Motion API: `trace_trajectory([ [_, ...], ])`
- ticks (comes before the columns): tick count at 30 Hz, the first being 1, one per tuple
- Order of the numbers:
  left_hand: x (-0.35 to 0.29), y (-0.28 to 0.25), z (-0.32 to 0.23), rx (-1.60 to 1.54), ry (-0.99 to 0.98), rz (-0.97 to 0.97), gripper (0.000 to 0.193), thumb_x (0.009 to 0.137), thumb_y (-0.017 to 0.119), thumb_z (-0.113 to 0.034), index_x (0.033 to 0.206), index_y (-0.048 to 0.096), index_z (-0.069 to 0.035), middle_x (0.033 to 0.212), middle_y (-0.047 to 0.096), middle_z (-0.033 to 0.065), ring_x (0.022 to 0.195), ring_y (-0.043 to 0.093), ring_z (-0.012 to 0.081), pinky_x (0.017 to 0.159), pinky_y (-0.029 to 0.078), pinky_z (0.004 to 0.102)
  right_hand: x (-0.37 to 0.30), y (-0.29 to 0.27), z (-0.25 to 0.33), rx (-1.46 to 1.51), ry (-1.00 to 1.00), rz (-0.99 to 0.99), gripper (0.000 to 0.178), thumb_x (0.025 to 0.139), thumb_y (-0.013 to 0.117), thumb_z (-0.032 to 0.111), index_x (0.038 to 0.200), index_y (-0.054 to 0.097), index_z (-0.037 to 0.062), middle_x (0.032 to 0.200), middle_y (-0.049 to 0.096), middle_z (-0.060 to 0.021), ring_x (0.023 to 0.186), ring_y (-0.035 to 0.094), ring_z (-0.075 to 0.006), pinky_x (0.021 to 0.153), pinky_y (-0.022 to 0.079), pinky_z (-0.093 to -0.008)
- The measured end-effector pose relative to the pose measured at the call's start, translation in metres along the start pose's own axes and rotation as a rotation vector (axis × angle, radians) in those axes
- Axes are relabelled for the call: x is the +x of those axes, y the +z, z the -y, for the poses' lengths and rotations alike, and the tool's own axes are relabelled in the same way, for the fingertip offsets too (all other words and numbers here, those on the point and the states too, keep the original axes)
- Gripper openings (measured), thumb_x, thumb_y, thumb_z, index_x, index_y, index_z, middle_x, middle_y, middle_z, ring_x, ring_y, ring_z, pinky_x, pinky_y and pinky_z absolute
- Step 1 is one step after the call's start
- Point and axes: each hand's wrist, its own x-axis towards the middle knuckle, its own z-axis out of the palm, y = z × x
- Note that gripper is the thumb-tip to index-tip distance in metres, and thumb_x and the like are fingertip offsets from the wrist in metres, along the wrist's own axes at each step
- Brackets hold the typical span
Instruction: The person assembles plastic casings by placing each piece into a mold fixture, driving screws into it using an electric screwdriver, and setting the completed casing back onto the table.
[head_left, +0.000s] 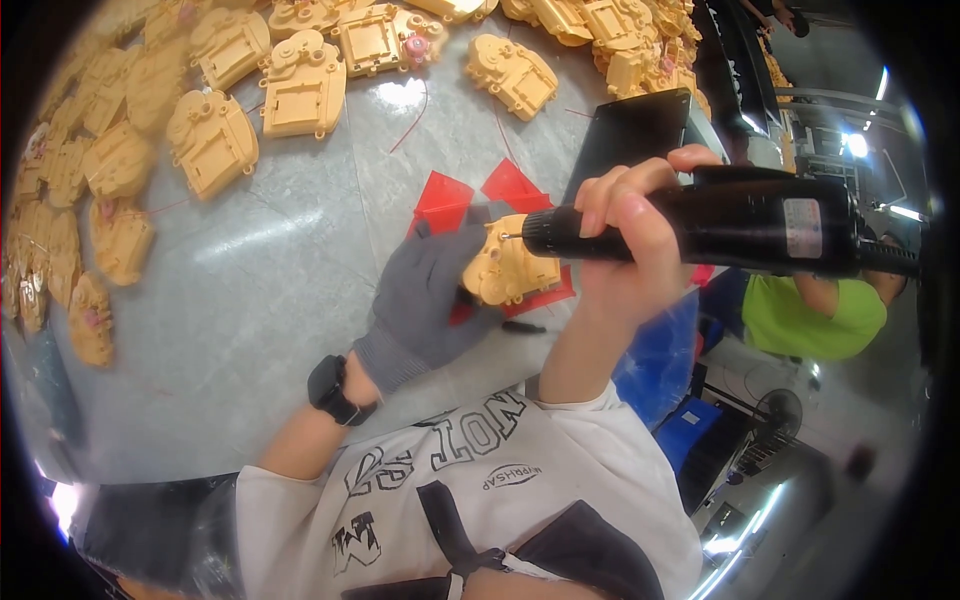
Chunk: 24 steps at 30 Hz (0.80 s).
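Observation:
My left hand, in a grey glove, grips a yellow plastic housing from its left side; the fingertips are partly hidden. Bare and wrapped round a black electric screwdriver, my right hand holds the tool roughly level. Its thin bit points left and meets the upper part of the housing, near a small round boss. Whether a screw sits on the bit is too small to tell. Beneath the housing, red pieces stick out on several sides over the grey table.
Many yellow housings lie along the table's far and left sides, with another pile at the far right. A dark flat panel lies right of the red pieces. A person in a green shirt and a fan are off to the right.

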Motion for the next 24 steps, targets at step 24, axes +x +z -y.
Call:
trace_trajectory([
  [24, -0.001, 0.001, 0.002, -0.019, -0.027, 0.002, 0.077, 0.055, 0.076, -0.014, 0.123, 0.041, -0.004, 0.108, 0.056, 0.0141, 0.094, 0.056, 0.0332, 0.091, 0.038, 0.0471, -0.005, 0.005, -0.011, -0.024, -0.083, 0.006, 0.041, 0.064, 0.058, -0.012, 0.098, 0.039, 0.0022, 0.062, 0.054, -0.0079, 0.050, 0.051, -0.0112, 0.051, 0.046, -0.0231],
])
